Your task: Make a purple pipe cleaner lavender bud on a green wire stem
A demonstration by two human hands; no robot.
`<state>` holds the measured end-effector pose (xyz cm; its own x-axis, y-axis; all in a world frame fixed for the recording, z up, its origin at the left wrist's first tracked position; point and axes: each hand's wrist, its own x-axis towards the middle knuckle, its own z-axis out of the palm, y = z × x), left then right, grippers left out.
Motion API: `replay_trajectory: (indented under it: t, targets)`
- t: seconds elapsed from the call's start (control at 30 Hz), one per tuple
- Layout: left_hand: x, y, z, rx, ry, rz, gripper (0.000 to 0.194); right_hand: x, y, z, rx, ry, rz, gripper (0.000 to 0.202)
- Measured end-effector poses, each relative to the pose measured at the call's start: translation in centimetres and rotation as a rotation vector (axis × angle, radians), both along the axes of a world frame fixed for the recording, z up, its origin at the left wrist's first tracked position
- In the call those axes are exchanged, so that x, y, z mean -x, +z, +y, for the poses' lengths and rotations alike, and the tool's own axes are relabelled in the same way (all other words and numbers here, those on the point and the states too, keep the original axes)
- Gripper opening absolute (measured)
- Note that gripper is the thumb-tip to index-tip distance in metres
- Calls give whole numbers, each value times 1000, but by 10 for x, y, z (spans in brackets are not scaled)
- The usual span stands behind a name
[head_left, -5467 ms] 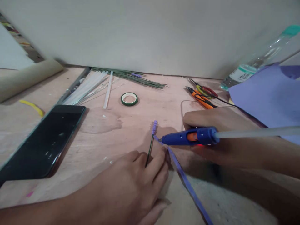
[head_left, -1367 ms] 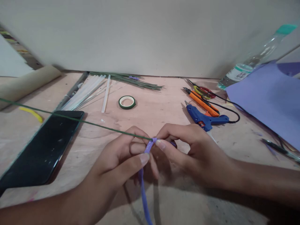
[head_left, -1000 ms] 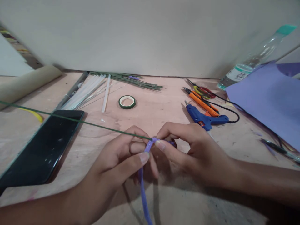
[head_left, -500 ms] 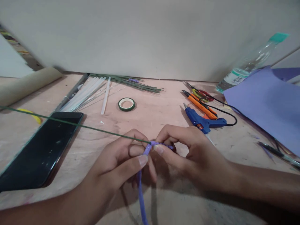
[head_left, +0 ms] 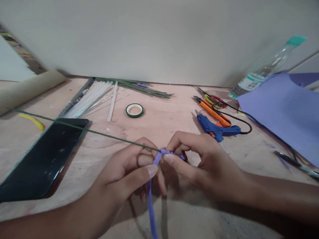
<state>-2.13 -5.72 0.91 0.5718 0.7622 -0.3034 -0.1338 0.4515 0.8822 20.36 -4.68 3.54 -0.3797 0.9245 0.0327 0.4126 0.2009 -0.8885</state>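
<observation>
My left hand (head_left: pixel 134 172) pinches a narrow purple paper strip (head_left: pixel 151 205) between thumb and fingers, and the strip's loose end hangs down toward me. A thin green wire stem (head_left: pixel 104 135) runs from the upper left, across the left fingers, to where the strip meets it. My right hand (head_left: pixel 199 159) is closed on the purple-wrapped end of the stem (head_left: pixel 178 154), with thumb and forefinger at the wrapping. The two hands nearly touch. The fingertips partly hide the wrapped end.
A black phone (head_left: pixel 42 162) lies at left. Behind are glue sticks (head_left: pixel 89 99), green tape (head_left: pixel 134 110) and green wire stems (head_left: pixel 139 89). To the right lie a blue glue gun (head_left: pixel 216 127), an orange cutter (head_left: pixel 215 113), scissors (head_left: pixel 215 100), a tilted bottle (head_left: pixel 264 73), purple paper (head_left: pixel 279 106) and a pen (head_left: pixel 296 164).
The green stem's far end has dropped slightly, and its tip now shows at the left. Both hands keep nearly the same place and grip.
</observation>
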Motion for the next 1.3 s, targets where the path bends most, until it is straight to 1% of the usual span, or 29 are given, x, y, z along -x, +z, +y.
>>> replay_trajectory:
  t: [0.17,0.27,0.4,0.47,0.53,0.6,0.73,0.83,0.93,1.03,1.17,1.3]
  targets:
    - [1,0,2,-28,0,7,27,0,-1,-1,16,1,18,17]
    - [-2,0,5,-21,-8,2,27,-1,0,0,44,26,35,16]
    - [-5,-1,9,33,-23,-67,27,-3,2,1,203,97,67,15]
    - [-5,-3,9,18,-37,-81,25,-5,2,2,240,142,101,24]
    - [-4,-5,8,-10,-48,-47,24,-6,1,3,206,162,121,38]
    - [-3,-7,7,-12,-50,-17,24,-7,1,3,168,158,114,48]
    - [-2,-6,6,5,-34,-22,26,-5,2,1,205,138,120,53]
    - [-3,-4,6,-6,-26,-11,26,-3,3,-1,258,147,161,52]
    - [-4,-4,7,-10,-40,-18,26,-2,2,-3,300,131,177,46]
    - [-2,-5,7,-4,-51,-16,27,-1,0,-4,263,89,147,41]
    - [1,-5,8,-33,-72,19,26,1,-3,-4,212,53,127,41]
    - [2,-6,8,-23,-79,-4,26,1,-5,-5,179,38,115,42]
